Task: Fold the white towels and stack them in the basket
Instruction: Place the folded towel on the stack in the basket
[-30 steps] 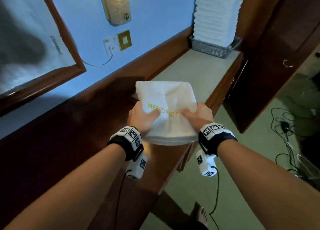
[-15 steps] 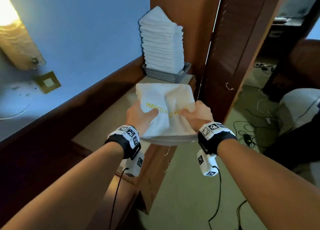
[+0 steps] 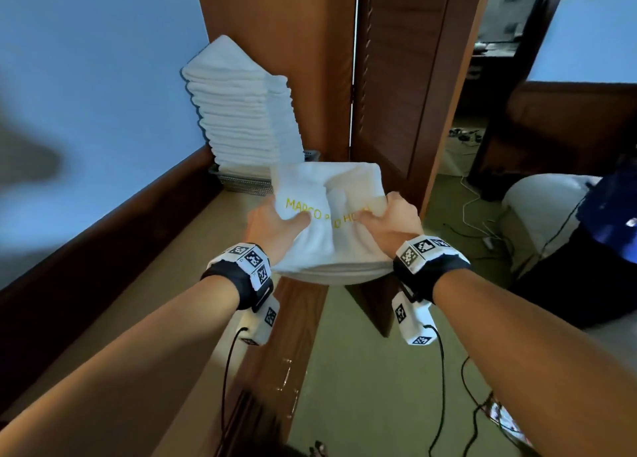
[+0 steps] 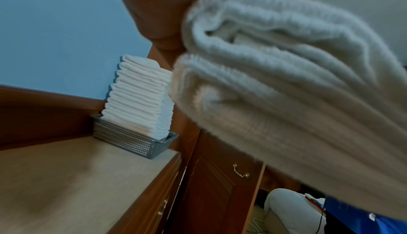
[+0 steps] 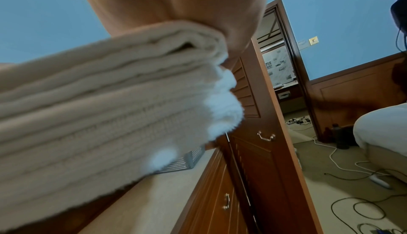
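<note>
1. Two hands, left hand [image 3: 272,224] and right hand [image 3: 396,224], are curled around the folded towel [image 3: 331,215], thumbs pressed on top, at frame centre.
2. Behind it, the towel stack [image 3: 241,111] is seen in the basket [image 3: 241,184] on the countertop [image 3: 138,284], upper left of centre.

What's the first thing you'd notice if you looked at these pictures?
Right in the middle, the left hand and the right hand hold a folded white towel with yellow letters. Behind it, in the corner of the counter, a tall stack of towels stands in a grey basket.
</note>
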Available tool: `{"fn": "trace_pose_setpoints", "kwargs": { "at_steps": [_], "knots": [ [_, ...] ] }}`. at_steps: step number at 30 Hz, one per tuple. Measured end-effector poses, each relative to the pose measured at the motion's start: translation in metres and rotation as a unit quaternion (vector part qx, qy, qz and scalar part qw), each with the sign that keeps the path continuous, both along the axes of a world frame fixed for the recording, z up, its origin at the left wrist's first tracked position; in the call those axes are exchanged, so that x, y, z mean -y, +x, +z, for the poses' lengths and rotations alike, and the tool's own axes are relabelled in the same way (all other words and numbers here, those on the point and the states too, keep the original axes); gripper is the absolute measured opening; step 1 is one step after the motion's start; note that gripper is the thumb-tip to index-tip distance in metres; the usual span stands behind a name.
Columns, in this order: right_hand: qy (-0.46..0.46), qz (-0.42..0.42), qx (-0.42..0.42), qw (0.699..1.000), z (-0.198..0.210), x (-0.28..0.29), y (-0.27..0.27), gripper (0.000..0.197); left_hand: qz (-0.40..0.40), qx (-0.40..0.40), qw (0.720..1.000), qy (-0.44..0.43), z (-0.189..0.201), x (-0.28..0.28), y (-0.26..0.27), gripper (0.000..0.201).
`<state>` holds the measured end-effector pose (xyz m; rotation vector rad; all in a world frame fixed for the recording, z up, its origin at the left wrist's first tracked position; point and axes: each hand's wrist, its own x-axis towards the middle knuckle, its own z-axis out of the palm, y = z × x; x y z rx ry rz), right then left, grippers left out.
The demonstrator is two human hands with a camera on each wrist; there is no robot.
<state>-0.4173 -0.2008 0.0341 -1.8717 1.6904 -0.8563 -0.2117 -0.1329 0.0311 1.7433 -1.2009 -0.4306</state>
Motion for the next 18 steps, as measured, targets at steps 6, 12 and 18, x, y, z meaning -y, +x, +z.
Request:
{"fn": "trace_pose_setpoints", "kwargs": {
  "at_steps": [6, 12, 18],
  "knots": [
    [-0.025, 0.002, -0.016, 1.0, 0.019, 0.112, 0.026, 0.042, -0.009, 0.007, 1.0, -0.018, 0.014, 0.112, 0.028, 0.059],
    [-0.085, 0.045, -0.042, 0.994, 0.054, 0.214, 0.069, 0.042, -0.006, 0.008, 0.999, -0.042, 0.041, 0.197, 0.076, 0.059],
    [-0.132, 0.136, -0.04, 0.981, 0.097, 0.321, 0.127, 0.049, -0.007, 0.007, 0.998, -0.059, 0.084, 0.264, 0.129, 0.07]
  ]
}}
